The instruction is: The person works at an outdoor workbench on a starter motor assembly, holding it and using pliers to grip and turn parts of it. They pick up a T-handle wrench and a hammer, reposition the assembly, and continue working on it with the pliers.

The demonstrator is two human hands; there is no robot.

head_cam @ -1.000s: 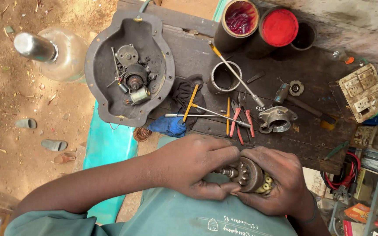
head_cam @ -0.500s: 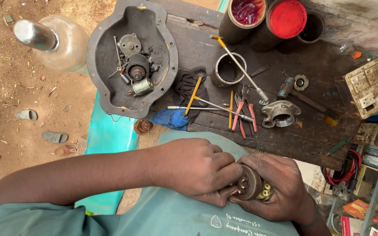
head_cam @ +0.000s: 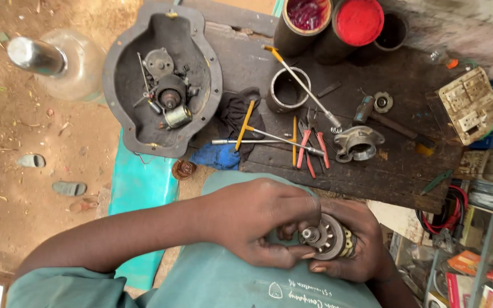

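Note:
In my lap, over my teal shirt, both hands hold a small round metal motor part (head_cam: 331,238) with a short shaft in its middle and yellow bands round its side. My left hand (head_cam: 258,219) comes in from the left, its fingers curled over the near face of the part by the shaft. Cupping the part from underneath and from the right is my right hand (head_cam: 366,251). Much of the part's body is hidden by my fingers.
A dark wooden bench (head_cam: 395,171) ahead carries a grey motor cover (head_cam: 122,108) with parts inside, red-handled pliers (head_cam: 310,148), yellow-handled screwdrivers (head_cam: 246,122), a metal ring (head_cam: 288,88), a hammer (head_cam: 389,121), a cast flange (head_cam: 360,142), tins (head_cam: 359,23). A glass bottle (head_cam: 58,63) stands on the dirt at left.
My hands and the part have shifted slightly right and down in view. The part has turned, so its shaft end now faces up more plainly between my fingers.

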